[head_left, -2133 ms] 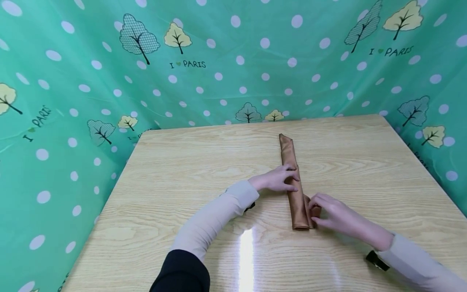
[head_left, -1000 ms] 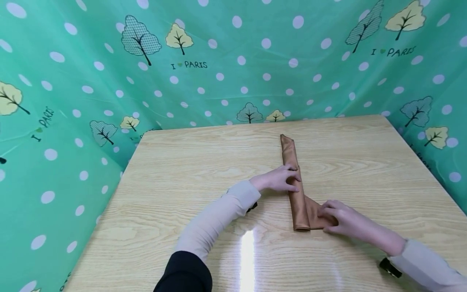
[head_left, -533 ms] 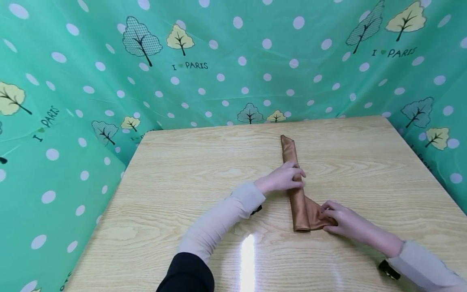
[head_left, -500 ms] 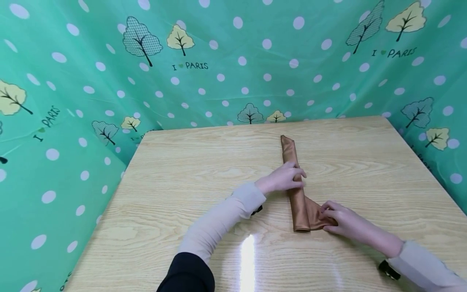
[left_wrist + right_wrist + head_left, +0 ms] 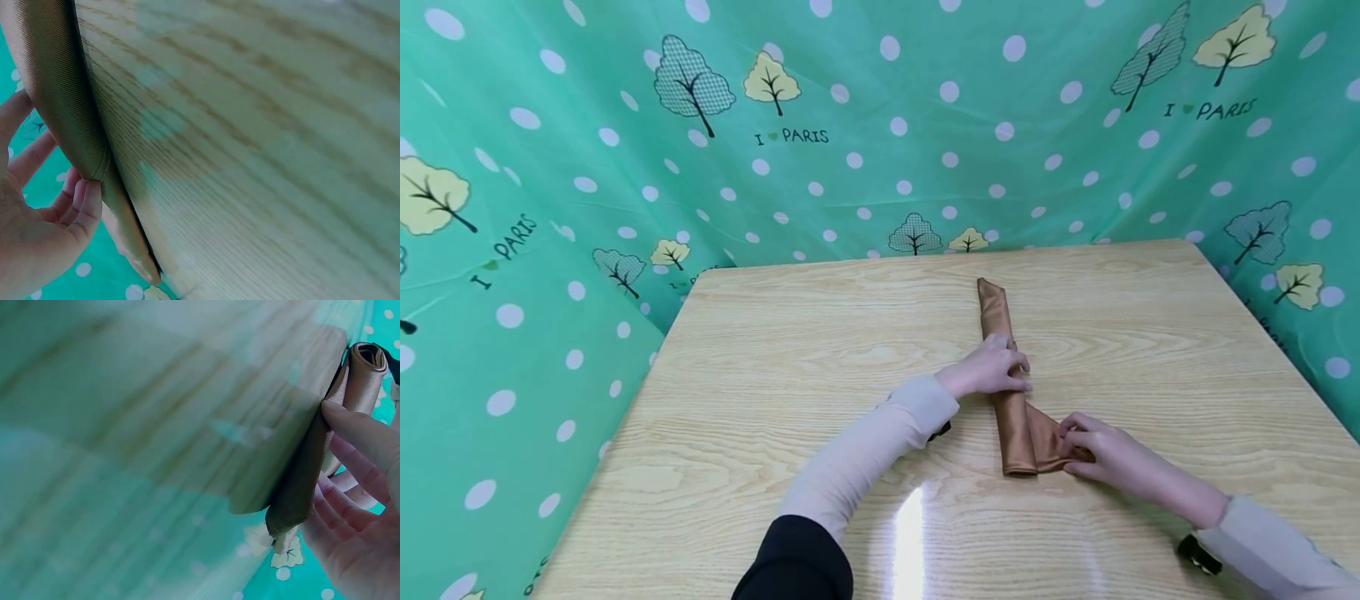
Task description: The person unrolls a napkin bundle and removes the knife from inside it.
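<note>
From the head view, we see a brown cloth (image 5: 1017,429) on the tabletop (image 5: 790,358), mostly rolled into a long tube. The left hand (image 5: 988,367) bends over the middle of the tube and holds it, so the cloth lies under those fingers. The right hand (image 5: 1093,450) pinches the loose flap (image 5: 1045,437) that sticks out near the close end. Its fingers hide the flap's outer corner. The right sleeve (image 5: 1262,533) is cut off by the edge, and we can't make out the small black thing (image 5: 1199,555) under it.

In the left wrist view, the tube runs down past the fingers, which are bent and touch its side. The top of the tube is cut off, and so is part of the hand.

In the right wrist view, the flap sits between the thumb and the bent fingers, with a narrow gap. We see the curled end of the tube just past the thumb. The fingertips behind the cloth are hidden, and the tabletop looks blurry.
</note>
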`<control>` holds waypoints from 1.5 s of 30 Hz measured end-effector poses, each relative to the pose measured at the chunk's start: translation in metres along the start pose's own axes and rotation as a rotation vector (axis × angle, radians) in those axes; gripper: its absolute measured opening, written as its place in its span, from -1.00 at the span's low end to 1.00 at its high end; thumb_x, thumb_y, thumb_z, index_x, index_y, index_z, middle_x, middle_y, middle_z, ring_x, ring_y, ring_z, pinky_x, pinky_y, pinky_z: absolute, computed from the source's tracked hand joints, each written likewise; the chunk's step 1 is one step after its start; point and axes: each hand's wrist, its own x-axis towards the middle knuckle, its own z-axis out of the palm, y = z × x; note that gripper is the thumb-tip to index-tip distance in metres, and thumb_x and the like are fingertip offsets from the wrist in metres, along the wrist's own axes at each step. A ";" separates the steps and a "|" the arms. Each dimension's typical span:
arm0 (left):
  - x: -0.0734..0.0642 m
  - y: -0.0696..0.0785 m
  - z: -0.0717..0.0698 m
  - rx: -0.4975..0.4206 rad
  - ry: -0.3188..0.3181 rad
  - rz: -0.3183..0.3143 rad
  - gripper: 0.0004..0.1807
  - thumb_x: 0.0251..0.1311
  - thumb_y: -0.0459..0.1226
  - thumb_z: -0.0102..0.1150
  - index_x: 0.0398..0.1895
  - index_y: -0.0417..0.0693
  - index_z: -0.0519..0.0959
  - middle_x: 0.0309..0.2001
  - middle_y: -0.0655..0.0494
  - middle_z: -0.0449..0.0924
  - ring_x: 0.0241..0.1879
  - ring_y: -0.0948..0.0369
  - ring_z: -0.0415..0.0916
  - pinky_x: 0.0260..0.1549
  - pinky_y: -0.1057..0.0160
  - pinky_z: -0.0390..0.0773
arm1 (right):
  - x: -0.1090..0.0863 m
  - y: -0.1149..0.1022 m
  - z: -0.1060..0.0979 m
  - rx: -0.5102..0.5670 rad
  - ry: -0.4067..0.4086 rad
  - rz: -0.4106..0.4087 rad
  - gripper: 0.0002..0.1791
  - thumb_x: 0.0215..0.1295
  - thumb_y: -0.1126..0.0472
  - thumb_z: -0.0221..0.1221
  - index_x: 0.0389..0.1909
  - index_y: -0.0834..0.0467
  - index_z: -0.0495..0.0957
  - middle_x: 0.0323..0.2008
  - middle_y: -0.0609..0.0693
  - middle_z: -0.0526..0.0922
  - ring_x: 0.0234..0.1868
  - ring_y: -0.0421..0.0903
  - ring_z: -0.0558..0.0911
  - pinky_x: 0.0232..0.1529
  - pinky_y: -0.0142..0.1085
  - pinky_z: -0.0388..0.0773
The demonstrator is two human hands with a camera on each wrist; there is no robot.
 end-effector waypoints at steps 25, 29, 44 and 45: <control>0.004 -0.007 0.001 -0.016 -0.020 -0.016 -0.64 0.00 0.09 0.14 -0.38 0.03 0.40 -0.32 0.13 0.22 -0.26 0.24 0.21 -0.36 0.43 0.23 | 0.002 -0.001 -0.001 0.041 -0.040 0.040 -0.73 -0.29 0.33 0.36 -0.58 0.03 0.47 -0.34 -0.04 0.43 -0.40 -0.30 0.41 -0.50 -0.44 0.39; -0.001 -0.009 -0.002 -0.079 0.004 -0.039 -0.67 0.00 0.03 0.17 -0.40 0.02 0.39 -0.35 0.13 0.23 -0.34 0.27 0.22 -0.46 0.45 0.24 | 0.002 -0.002 -0.001 0.062 -0.052 0.048 -0.74 -0.27 0.34 0.35 -0.57 0.04 0.47 -0.33 -0.03 0.43 -0.40 -0.31 0.40 -0.51 -0.43 0.39; -0.023 -0.019 -0.005 -0.273 0.081 -0.134 -0.62 -0.13 -0.02 0.30 -0.39 -0.01 0.39 -0.35 0.14 0.20 -0.47 0.30 0.28 -0.57 0.49 0.29 | 0.003 -0.002 -0.004 0.076 -0.079 0.070 -0.71 -0.25 0.34 0.35 -0.58 0.02 0.43 -0.33 -0.03 0.41 -0.44 -0.35 0.37 -0.55 -0.47 0.36; -0.025 -0.020 -0.005 -0.285 0.082 -0.136 -0.63 -0.13 -0.03 0.30 -0.38 -0.01 0.39 -0.35 0.14 0.21 -0.46 0.30 0.28 -0.56 0.49 0.29 | 0.003 -0.002 -0.004 0.080 -0.080 0.070 -0.71 -0.25 0.34 0.35 -0.58 0.02 0.43 -0.33 -0.03 0.41 -0.44 -0.35 0.37 -0.55 -0.47 0.36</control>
